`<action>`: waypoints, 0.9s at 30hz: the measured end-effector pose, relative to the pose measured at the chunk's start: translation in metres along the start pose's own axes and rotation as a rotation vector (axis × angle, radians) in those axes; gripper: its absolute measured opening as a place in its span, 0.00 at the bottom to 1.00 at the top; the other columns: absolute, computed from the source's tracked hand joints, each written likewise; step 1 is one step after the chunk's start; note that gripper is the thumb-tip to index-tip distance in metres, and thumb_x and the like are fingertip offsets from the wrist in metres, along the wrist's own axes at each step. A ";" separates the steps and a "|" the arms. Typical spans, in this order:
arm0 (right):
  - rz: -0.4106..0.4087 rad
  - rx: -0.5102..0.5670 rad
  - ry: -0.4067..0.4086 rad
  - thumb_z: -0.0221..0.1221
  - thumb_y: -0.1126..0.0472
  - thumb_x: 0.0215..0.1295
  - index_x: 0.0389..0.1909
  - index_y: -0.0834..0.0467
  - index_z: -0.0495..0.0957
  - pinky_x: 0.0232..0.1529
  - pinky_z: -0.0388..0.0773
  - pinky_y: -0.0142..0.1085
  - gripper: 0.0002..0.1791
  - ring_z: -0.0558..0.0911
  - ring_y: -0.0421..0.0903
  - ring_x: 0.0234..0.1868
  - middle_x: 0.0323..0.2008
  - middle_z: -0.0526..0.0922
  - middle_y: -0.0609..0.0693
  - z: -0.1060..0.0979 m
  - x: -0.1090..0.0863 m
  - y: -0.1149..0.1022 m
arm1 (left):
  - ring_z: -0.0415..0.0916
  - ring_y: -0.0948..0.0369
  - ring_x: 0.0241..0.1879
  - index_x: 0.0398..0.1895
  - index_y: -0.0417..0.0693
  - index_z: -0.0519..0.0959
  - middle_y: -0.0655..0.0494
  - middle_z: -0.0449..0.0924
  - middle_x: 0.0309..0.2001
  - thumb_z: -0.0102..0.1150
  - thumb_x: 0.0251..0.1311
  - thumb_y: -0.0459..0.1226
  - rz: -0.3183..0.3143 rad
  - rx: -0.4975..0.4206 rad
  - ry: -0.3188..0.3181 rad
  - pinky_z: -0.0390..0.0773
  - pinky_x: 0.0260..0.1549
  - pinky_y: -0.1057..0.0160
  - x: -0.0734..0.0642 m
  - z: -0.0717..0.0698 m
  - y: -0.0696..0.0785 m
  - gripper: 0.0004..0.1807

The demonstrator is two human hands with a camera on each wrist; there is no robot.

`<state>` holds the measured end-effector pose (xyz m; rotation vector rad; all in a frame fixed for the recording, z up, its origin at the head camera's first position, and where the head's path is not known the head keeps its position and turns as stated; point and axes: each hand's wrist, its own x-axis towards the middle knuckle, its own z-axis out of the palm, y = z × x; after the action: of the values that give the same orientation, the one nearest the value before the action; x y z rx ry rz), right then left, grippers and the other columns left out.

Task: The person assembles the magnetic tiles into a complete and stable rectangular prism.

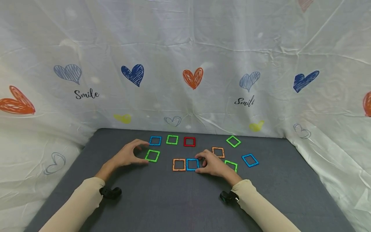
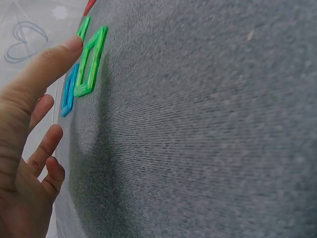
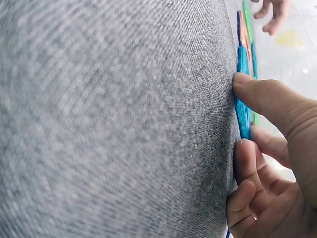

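Observation:
My right hand (image 1: 215,166) pinches a blue square magnetic tile (image 1: 192,169) by its right side, thumb at the near edge and index finger at the far edge. That tile lies flat, side by side with an orange tile (image 1: 179,159) on its left. In the right wrist view the thumb rests on the blue tile (image 3: 242,111). My left hand (image 1: 127,154) hovers with spread fingers left of a green tile (image 1: 157,156). A blue tile (image 1: 155,137) lies by its fingertips. In the left wrist view the thumb tip overlaps the green tile (image 2: 99,54); contact is unclear.
Along the grey table's (image 1: 162,199) back lie a green tile (image 1: 172,143), a red tile (image 1: 189,138) and another green one (image 1: 237,139). Beyond the right hand are an orange tile (image 1: 218,148), a partly hidden green tile (image 1: 231,162) and a blue tile (image 1: 254,165). White curtains surround the table.

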<state>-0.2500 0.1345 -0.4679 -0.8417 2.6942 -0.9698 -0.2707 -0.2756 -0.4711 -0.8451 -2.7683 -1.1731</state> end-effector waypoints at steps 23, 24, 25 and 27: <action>-0.015 0.004 0.007 0.75 0.57 0.60 0.58 0.60 0.80 0.35 0.75 0.36 0.27 0.73 0.39 0.33 0.47 0.75 0.52 0.001 -0.001 0.003 | 0.73 0.44 0.53 0.62 0.40 0.80 0.46 0.75 0.56 0.79 0.54 0.47 -0.034 0.064 -0.137 0.74 0.53 0.40 0.015 0.004 -0.004 0.34; -0.016 0.005 0.009 0.75 0.57 0.59 0.58 0.60 0.80 0.35 0.75 0.36 0.27 0.74 0.39 0.33 0.47 0.75 0.52 0.001 -0.001 0.003 | 0.73 0.45 0.53 0.61 0.41 0.80 0.47 0.75 0.56 0.78 0.55 0.47 -0.040 0.072 -0.143 0.74 0.52 0.40 0.016 0.004 -0.004 0.33; -0.016 0.004 0.010 0.75 0.57 0.59 0.58 0.60 0.80 0.35 0.75 0.36 0.27 0.74 0.39 0.32 0.47 0.75 0.52 0.001 -0.001 0.003 | 0.73 0.45 0.53 0.61 0.42 0.80 0.47 0.74 0.55 0.78 0.55 0.47 -0.047 0.074 -0.148 0.74 0.52 0.40 0.016 0.004 -0.004 0.33; -0.013 0.000 0.006 0.75 0.56 0.59 0.58 0.60 0.80 0.35 0.75 0.36 0.27 0.74 0.38 0.33 0.47 0.75 0.51 0.001 -0.001 0.004 | 0.73 0.46 0.53 0.60 0.43 0.81 0.48 0.74 0.54 0.78 0.56 0.47 -0.064 0.080 -0.155 0.74 0.52 0.41 0.016 0.004 -0.004 0.31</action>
<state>-0.2510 0.1369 -0.4711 -0.8585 2.6974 -0.9763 -0.2855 -0.2678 -0.4736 -0.8820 -2.9640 -1.0392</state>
